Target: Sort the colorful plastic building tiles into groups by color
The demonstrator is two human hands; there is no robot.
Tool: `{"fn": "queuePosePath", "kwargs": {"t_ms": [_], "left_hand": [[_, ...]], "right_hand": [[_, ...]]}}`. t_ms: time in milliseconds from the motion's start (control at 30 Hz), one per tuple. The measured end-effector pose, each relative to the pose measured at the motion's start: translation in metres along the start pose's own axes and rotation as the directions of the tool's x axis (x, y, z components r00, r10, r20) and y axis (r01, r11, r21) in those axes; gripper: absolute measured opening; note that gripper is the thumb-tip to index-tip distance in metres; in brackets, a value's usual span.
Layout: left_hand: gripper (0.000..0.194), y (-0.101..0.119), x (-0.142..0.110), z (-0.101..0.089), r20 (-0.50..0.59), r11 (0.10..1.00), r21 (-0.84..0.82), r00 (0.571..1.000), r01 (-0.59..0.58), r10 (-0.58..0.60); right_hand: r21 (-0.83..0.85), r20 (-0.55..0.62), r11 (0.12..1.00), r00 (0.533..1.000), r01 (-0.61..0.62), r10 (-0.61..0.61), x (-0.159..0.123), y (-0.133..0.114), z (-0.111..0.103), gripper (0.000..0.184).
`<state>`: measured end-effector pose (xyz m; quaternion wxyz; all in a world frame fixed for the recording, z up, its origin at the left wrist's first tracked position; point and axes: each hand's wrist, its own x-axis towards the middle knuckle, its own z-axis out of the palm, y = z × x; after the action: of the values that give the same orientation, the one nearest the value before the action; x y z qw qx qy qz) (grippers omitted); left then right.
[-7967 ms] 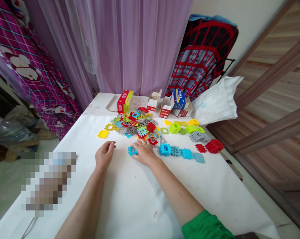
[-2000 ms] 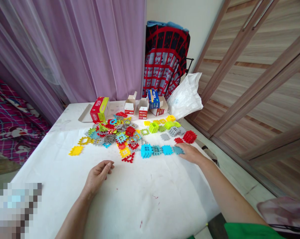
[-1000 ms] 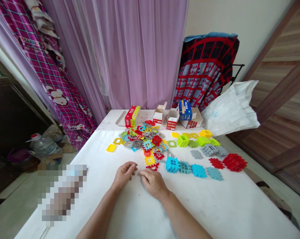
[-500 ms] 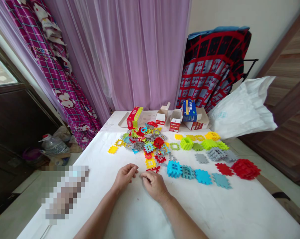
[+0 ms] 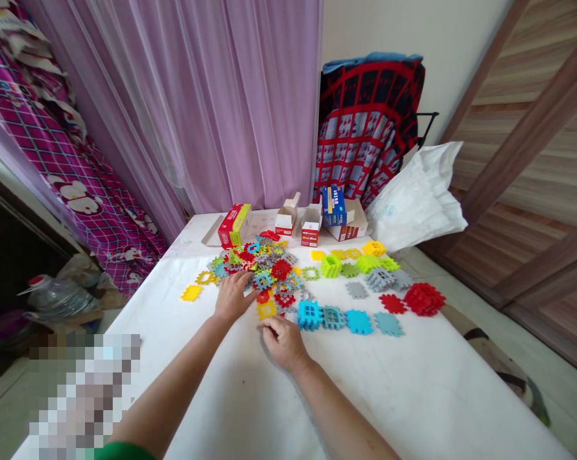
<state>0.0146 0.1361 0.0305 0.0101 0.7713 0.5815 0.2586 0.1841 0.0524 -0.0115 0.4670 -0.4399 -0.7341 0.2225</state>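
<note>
Colourful plastic tiles [image 5: 264, 271] pile at twelve o'clock; the left hand [image 5: 231, 297] is open just beside them, the right hand [image 5: 283, 344] loosely curled, holding nothing.

Lilac curtains [image 5: 197, 108] w/ cream wall [image 5: 374, 32] & wood-look sliding doors [image 5: 547, 172].

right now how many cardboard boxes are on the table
5, along the far edge: a red-and-yellow box, an open box, another open box, a blue box, and a red-and-white box against it

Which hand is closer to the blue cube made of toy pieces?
The right hand is nearer, just below and left of the blue cube. The left hand is farther left, beside the heap of plastic pieces.
</note>
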Motion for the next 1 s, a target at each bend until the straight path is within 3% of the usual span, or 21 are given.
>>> {"fn": "queuePosePath", "kwargs": {"t_ms": [133,300,533,633,800,1000], "left_hand": [[0.056,0.002,0.009,0.013,0.067,0.991,0.13,0.997,0.019,-0.028],[0.044,0.001,0.009,0.021,0.067,0.989,0.148,0.998,-0.001,-0.009],[0.038,0.002,0.006,0.013,0.01,0.993,0.113,1.0,-0.019,0.018],[0.039,0.001,-0.008,0.006,-0.026,0.995,0.095,1.0,-0.013,0.016],[0.04,-0.006,-0.054,-0.003,-0.047,0.998,0.061,0.999,0.025,-0.022],[0.042,-0.015,-0.096,-0.014,0.082,1.0,0.025,0.997,-0.014,0.012]], "right_hand": [[-0.012,0.034,1.0,0.999,0.022,-0.022,-0.001,-0.001,0.0,0.026],[-0.012,0.047,1.0,0.999,0.018,-0.018,-0.001,-0.002,0.001,0.026],[-0.051,0.1,0.999,0.995,0.012,-0.006,0.0,-0.003,0.0,0.027],[-0.044,0.1,0.999,0.995,0.013,-0.009,0.0,-0.003,0.0,0.028],[-0.049,0.048,0.999,0.999,0.003,0.0,-0.001,0.001,0.001,0.023],[-0.051,-0.02,0.999,1.0,-0.006,0.005,-0.004,0.003,0.001,0.022]]}}
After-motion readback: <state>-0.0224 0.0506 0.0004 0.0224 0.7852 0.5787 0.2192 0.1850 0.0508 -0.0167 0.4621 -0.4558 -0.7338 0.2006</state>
